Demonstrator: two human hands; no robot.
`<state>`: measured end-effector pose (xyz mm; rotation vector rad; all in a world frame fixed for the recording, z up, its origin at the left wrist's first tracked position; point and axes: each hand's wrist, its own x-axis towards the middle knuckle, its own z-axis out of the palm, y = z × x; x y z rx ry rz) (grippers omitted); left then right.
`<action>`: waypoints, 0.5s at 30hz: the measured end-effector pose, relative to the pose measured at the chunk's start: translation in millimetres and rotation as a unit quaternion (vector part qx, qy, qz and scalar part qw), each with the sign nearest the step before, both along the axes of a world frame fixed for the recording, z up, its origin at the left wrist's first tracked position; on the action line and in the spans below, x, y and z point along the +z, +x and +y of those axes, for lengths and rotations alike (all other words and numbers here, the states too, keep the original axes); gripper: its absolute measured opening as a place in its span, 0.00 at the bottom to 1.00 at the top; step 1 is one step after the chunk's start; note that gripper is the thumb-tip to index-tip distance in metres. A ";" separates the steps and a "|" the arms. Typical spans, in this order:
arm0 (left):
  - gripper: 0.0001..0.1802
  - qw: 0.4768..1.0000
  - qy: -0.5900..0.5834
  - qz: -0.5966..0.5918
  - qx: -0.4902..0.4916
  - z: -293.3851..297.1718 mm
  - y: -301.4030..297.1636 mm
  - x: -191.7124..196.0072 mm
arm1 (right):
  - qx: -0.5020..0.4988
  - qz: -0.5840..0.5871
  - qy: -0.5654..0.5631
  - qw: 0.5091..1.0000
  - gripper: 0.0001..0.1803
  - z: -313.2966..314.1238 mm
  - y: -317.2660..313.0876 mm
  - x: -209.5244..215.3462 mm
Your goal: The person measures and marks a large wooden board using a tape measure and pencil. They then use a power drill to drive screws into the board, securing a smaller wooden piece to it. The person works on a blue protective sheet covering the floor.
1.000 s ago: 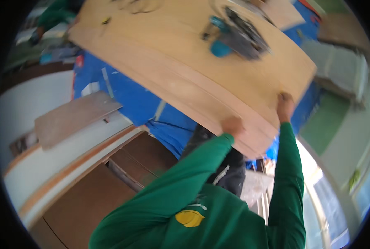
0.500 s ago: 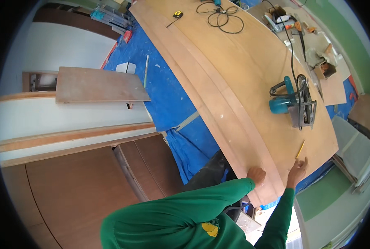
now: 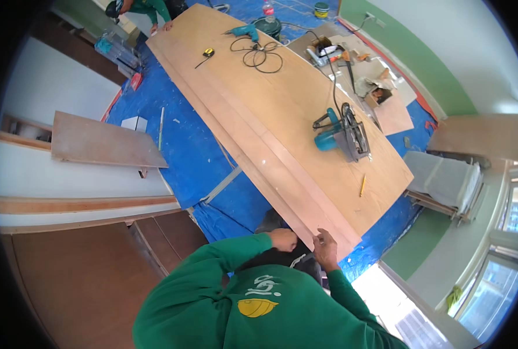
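A long pale wooden strip [image 3: 257, 138] lies along the left edge of a large wooden board [image 3: 381, 168]. My left hand [image 3: 284, 239] is closed, just off the strip's edge at the near end; whether anything is inside its curled fingers is hidden. Beside it, my right hand [image 3: 325, 250] has thumb and fingers bent at the strip's near edge, seemingly pinching it. A yellow pencil [image 3: 362, 185] rests on the board, right of my hands. Farther up sits a teal circular saw [image 3: 343, 134] with its cord.
A tape measure [image 3: 209, 53] and a teal drill [image 3: 244, 32] with coiled cord lie toward the board's far end. There, a co-worker in green [image 3: 148, 7] has hands on the board. Blue sheeting [image 3: 183, 134] covers the floor. Cardboard and tools [image 3: 340, 55] lie at the right.
My view has shifted, showing more of the room, including the co-worker. My right hand has left the board by the pencil for the strip's edge; my left hand has moved off the strip's top.
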<state>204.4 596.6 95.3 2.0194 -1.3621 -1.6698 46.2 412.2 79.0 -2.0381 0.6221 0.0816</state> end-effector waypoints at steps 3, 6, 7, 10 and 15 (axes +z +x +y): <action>0.25 0.994 -0.058 0.075 0.051 77.7 -30.9 -8.0 | 0.111 -0.017 0.019 0.993 0.16 -0.1 11.3 15.2; 0.28 0.977 -0.044 0.161 0.131 93.6 -21.6 22.3 | 0.159 0.011 0.000 0.987 0.17 -7.2 28.7 24.8; 0.28 0.970 -0.025 0.193 0.148 97.1 -13.4 23.8 | 0.174 0.053 0.002 0.983 0.18 -6.3 35.6 30.1; 0.28 0.963 -0.013 0.202 0.176 119.8 -12.2 5.5 | 0.181 0.064 0.006 0.981 0.18 3.9 58.5 40.6; 0.24 0.956 -0.022 0.146 0.253 151.2 30.8 -0.4 | 0.190 0.079 0.008 0.979 0.16 40.2 107.7 29.8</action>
